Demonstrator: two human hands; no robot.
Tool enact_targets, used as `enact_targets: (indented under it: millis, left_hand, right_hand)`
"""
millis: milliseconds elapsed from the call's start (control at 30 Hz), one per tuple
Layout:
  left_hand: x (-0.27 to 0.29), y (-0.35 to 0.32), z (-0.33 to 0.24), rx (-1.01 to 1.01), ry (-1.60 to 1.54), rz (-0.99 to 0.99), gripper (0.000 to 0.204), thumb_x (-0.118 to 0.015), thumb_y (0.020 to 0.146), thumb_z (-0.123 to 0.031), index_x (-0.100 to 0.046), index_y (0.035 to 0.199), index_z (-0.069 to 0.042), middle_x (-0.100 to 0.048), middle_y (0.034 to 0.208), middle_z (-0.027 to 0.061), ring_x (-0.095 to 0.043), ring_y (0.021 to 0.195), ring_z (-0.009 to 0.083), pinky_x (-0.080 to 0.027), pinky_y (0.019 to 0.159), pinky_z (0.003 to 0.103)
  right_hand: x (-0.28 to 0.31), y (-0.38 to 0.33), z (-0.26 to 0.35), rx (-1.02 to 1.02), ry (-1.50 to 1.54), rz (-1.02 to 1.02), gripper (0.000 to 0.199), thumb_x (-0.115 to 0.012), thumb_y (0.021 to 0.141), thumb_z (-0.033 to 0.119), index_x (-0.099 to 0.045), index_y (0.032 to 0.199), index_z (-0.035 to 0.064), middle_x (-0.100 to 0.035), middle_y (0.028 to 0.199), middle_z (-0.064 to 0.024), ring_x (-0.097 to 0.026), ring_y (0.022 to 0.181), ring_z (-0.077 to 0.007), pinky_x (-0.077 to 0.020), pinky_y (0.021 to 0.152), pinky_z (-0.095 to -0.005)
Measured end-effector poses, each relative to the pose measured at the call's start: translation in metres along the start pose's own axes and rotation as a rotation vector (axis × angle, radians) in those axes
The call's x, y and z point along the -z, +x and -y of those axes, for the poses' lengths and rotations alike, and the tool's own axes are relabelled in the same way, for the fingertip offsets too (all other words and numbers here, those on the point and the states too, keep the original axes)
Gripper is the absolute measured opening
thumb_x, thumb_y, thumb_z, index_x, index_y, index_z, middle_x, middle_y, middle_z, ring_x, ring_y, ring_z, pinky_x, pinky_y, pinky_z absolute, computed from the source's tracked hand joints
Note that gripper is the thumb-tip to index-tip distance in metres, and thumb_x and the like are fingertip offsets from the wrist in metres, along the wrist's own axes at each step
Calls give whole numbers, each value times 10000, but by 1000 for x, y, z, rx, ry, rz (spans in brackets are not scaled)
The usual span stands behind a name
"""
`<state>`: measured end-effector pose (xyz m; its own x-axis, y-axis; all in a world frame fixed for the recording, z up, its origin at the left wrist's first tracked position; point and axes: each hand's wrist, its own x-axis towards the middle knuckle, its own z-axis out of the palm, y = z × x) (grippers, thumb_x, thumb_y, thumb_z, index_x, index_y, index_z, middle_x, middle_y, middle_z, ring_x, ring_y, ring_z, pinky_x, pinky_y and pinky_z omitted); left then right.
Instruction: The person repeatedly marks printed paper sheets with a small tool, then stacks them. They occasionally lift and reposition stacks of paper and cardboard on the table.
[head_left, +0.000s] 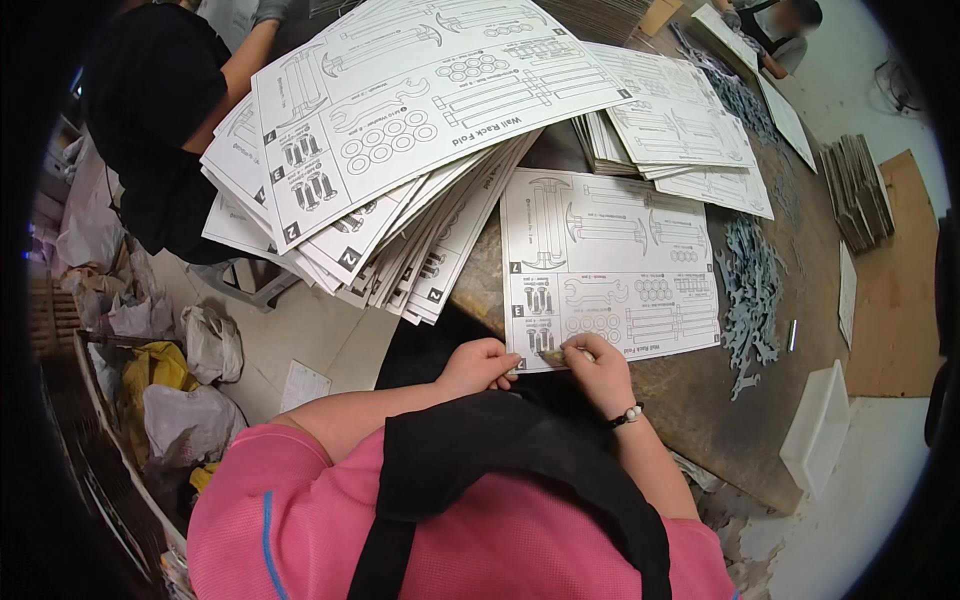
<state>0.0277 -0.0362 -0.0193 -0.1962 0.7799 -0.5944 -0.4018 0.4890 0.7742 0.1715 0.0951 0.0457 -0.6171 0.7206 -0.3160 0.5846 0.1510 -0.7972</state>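
The pale floor (340, 340) carries one dark, worn table (690, 410), with two co-workers (150, 110) near it. Before you lie two stacks (440, 80) of printed sheets and, at the near edge, one single sheet (620, 240). Right of it are grey wrenches (752, 300), too many to count, then one white tray (815, 430). Your left hand (480, 367) pinches the single sheet's lower left corner; your right hand (602, 372) pinches one small brownish piece (556, 355), kind unclear, at its lower edge.
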Motion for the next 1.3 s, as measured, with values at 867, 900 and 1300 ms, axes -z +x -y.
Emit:
enact_targets:
  millis: [867, 900, 1300]
  left_hand:
    - [5, 2, -1, 27, -106, 85, 304, -449, 914, -283, -547, 853, -1, -610, 738, 88, -580, 593, 116, -447, 522, 199]
    - [5, 2, -1, 25, -104, 85, 305, -452, 914, -283, -547, 854, 0, -611, 738, 89, -580, 592, 117, -448, 522, 198]
    - [4, 0, 1, -48, -18, 136, 256, -492, 893, -267, -545, 874, -17, -632, 769, 91, -612, 645, 120, -460, 526, 209]
  right_hand:
    - [11, 1, -29, -36, 182, -23, 137, -570, 803, 161, -612, 872, 50, -559, 687, 13, -474, 580, -66, -390, 528, -213]
    - [12, 1, -29, -82, 198, 0, 135, -570, 800, 159, -615, 869, 52, -570, 691, 3, -491, 587, -83, -403, 540, -229]
    - [-2, -12, 22, 554, -718, -21, 77, -568, 724, 143, -553, 683, 79, -565, 613, -91, -571, 564, -288, -443, 488, -385]
